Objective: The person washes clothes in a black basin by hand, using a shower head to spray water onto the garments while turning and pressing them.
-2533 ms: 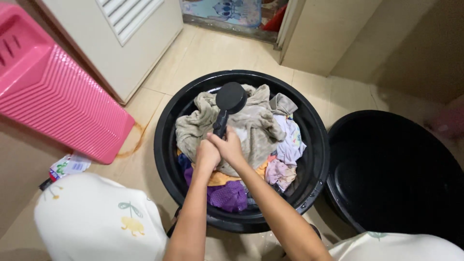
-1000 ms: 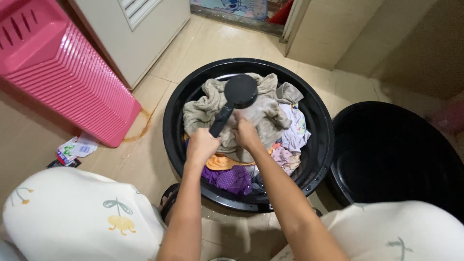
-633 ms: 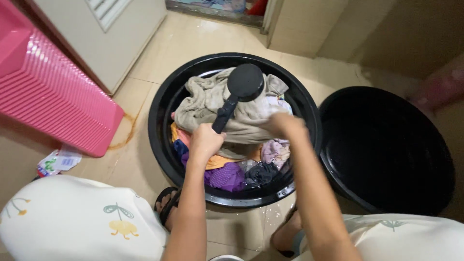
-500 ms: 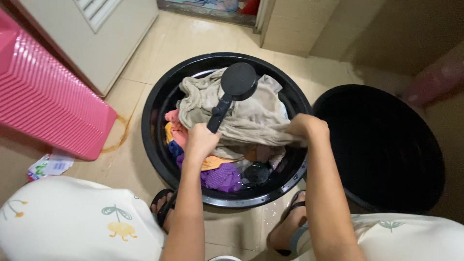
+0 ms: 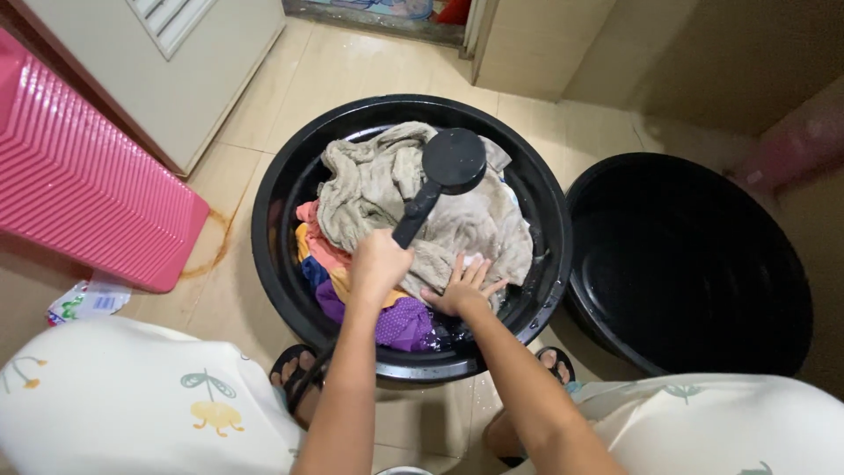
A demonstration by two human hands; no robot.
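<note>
A round black tub [image 5: 280, 198] sits on the tiled floor, piled with wet laundry. A large beige towel [image 5: 369, 180] lies on top, with orange, pink and purple clothes [image 5: 404, 324] underneath. My left hand [image 5: 378, 266] grips the handle of a black shower head [image 5: 450, 163], held over the pile with its round face downward. My right hand [image 5: 462, 288] presses flat on the beige towel near the tub's front edge, fingers spread.
A second black tub [image 5: 694, 264] with no clothes in it stands touching the first on the right. A pink ribbed plastic laundry basket [image 5: 83, 189] lies at the left. A small printed packet [image 5: 88, 299] lies on the floor. My sandalled feet [image 5: 294, 369] flank the tub.
My right hand let go of the shower handle, tugged the beige towel to the right, and now rests flat on it. The shower head shifted slightly right in my left hand.
</note>
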